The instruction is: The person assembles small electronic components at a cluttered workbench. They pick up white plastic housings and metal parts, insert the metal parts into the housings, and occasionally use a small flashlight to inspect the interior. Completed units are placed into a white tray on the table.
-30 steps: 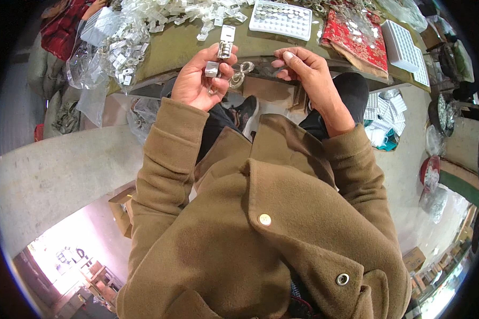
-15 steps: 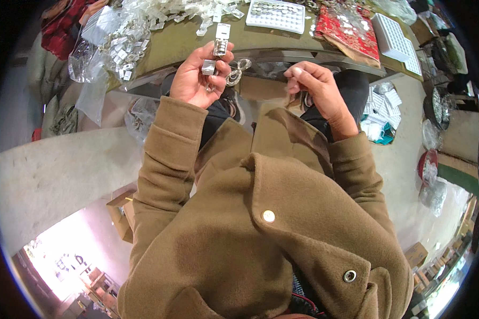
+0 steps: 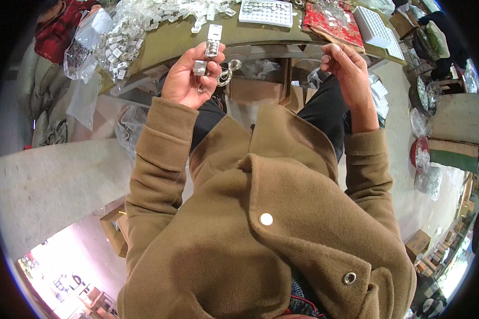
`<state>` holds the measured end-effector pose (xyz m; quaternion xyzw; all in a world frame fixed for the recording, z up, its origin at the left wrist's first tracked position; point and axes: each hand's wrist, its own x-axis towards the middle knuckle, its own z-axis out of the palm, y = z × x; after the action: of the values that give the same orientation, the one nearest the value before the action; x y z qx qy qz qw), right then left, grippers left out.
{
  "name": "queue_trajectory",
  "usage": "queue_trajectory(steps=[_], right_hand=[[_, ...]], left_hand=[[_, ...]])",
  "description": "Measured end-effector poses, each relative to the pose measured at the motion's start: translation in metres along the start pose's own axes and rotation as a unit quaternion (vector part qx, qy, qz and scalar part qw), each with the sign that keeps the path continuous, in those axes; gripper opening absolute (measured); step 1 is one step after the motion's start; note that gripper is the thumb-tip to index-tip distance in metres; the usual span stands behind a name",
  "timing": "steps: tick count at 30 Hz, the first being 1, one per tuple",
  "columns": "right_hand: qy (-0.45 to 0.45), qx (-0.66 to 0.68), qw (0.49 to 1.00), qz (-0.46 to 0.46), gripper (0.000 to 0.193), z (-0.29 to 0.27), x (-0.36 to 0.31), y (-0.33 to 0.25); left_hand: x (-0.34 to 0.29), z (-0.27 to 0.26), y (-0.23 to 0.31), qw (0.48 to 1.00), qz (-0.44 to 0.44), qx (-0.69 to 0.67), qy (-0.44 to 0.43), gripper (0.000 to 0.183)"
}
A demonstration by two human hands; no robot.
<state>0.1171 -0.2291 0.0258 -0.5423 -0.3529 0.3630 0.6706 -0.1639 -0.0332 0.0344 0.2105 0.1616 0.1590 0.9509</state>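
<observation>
My left hand [image 3: 182,85] is closed round a small clear case with a white tag [image 3: 213,40], which stands up from the fingertips. Silvery parts show inside it. A second small silvery-white block [image 3: 199,67] sits between the lower fingers of the same hand. Beside that hand hangs a looped pale cord [image 3: 229,71]; where its end goes is hidden. My right hand [image 3: 350,69] is raised near the table's front edge, thumb and fingertips pinched together. Anything between them is too small to make out.
The table [image 3: 183,38] bears a heap of small clear cases [image 3: 165,10] and a bag of similar pieces [image 3: 114,50]. A white tray [image 3: 266,21] holds several round bits. Farther right lie a red patterned cloth [image 3: 324,24] and white gridded trays [image 3: 372,26]. Cartons [image 3: 255,90] stand below.
My right hand has moved right and up, from over my knee to the table's edge, with the fingertips still pinched. My left hand keeps its hold and has shifted slightly left in view.
</observation>
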Motion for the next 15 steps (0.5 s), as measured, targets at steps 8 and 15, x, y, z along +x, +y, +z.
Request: queue_trajectory(steps=[8, 15], right_hand=[[-0.052, -0.051, 0.997, 0.037, 0.026, 0.019, 0.019, -0.002], [-0.12, -0.056, 0.989, 0.067, 0.025, 0.046, 0.031, 0.01]], left_hand=[[-0.01, -0.001, 0.003, 1.0, 0.014, 0.008, -0.006, 0.044], [-0.009, -0.003, 0.012, 1.0, 0.022, 0.007, 0.005, 0.04]])
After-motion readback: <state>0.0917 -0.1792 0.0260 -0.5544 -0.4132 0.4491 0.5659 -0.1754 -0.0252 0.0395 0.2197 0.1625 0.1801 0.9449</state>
